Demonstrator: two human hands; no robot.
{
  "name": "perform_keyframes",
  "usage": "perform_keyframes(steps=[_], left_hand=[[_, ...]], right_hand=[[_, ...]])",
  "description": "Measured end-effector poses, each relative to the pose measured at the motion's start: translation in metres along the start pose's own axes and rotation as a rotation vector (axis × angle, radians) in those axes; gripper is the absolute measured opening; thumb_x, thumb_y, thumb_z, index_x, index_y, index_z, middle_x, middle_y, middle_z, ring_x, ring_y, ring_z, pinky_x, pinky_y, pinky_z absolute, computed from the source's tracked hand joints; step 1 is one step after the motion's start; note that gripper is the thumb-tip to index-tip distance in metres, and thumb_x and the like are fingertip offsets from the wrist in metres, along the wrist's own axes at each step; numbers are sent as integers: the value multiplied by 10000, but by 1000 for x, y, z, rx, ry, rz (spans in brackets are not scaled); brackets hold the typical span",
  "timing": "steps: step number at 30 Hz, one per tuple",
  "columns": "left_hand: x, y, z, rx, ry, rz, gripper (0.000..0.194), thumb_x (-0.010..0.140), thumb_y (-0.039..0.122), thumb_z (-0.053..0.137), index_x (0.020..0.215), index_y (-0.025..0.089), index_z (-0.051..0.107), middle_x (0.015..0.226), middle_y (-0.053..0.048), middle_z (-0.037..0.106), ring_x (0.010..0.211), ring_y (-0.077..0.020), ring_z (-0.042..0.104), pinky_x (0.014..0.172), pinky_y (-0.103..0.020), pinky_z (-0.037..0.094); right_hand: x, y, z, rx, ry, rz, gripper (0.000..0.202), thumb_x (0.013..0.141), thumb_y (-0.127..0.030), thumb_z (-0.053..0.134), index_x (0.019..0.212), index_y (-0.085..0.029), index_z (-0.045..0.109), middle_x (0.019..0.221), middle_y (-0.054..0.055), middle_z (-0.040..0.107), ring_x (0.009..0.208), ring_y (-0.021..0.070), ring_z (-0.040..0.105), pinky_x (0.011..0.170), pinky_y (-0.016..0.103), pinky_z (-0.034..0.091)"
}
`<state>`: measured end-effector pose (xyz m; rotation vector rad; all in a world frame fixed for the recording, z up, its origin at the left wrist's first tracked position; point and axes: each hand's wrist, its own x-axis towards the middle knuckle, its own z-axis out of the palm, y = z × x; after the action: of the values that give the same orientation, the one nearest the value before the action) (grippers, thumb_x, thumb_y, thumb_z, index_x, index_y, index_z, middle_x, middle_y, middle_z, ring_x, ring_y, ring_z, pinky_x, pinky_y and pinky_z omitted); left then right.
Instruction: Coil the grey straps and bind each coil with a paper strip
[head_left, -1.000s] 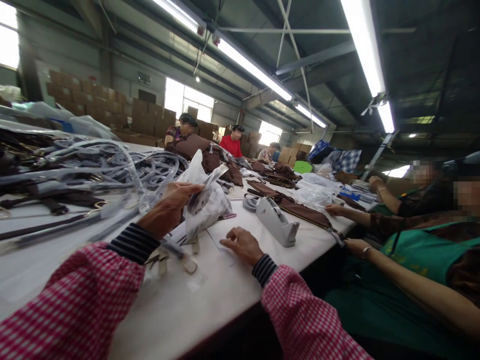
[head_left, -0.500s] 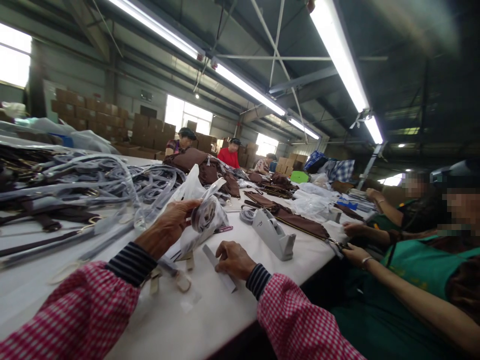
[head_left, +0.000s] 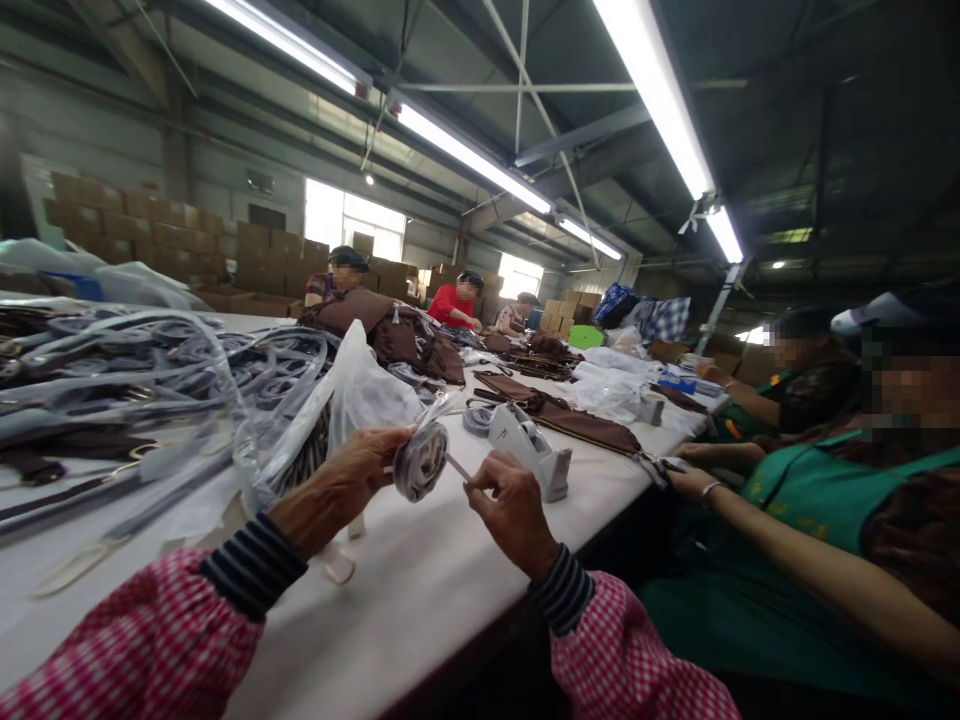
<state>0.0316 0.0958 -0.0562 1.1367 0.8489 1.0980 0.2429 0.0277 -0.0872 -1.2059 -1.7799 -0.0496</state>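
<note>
My left hand (head_left: 349, 482) is closed on a coiled strap (head_left: 420, 462), greyish and wrapped in clear plastic, and holds it up above the table. My right hand (head_left: 514, 505) pinches a thin pale strip (head_left: 459, 470) between thumb and fingers. The strip's far end reaches the right side of the coil; whether it sticks there I cannot tell. Just behind my right hand stands a white tape dispenser (head_left: 529, 450). A white plastic bag (head_left: 367, 390) lies behind my left hand, and a metal ring (head_left: 339, 568) shows on the table below it.
Plastic-wrapped straps (head_left: 187, 365) are heaped along the left. Brown bags (head_left: 562, 412) lie across the white table (head_left: 330, 660). At the right, a co-worker in a green apron (head_left: 810, 490) holds a strap clip near the table edge. Other people stand at the far side.
My right hand has lifted the pale strip from the table and brought it to the coil. My left hand has shifted slightly right and down with the coil. The view has turned a little right.
</note>
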Motion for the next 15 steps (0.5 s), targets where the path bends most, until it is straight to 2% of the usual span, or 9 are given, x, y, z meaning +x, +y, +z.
perform_keyframes(steps=[2,5,10,15], left_hand=[[1,-4,1,4,-46,-6,374,596,395,869,810,102,776,836,-96,766,731,-198,648,647,-271,483],[5,-8,-1,-2,-78,-25,340,612,384,871,827,134,788,855,-73,763,702,-171,612,639,-255,489],[5,-14,1,7,-102,-43,276,655,401,867,796,171,803,805,-43,744,722,-177,592,644,-250,502],[-2,-13,9,24,-39,-60,299,580,383,870,774,165,803,792,-49,749,724,-190,596,625,-254,492]], right_hand=[[-2,-2,-1,-208,31,-150,196,785,-23,618,707,-193,559,843,37,622,891,216,573,764,310,431],[-5,0,-2,-459,-26,-284,176,849,-16,577,821,-189,590,1023,73,663,956,227,579,746,307,429],[-6,7,-1,-710,-161,-373,159,983,-85,521,916,-197,612,906,45,654,664,182,550,583,330,336],[0,8,-1,-740,-121,-450,218,1048,-147,468,910,-194,630,891,65,666,716,195,594,595,331,330]])
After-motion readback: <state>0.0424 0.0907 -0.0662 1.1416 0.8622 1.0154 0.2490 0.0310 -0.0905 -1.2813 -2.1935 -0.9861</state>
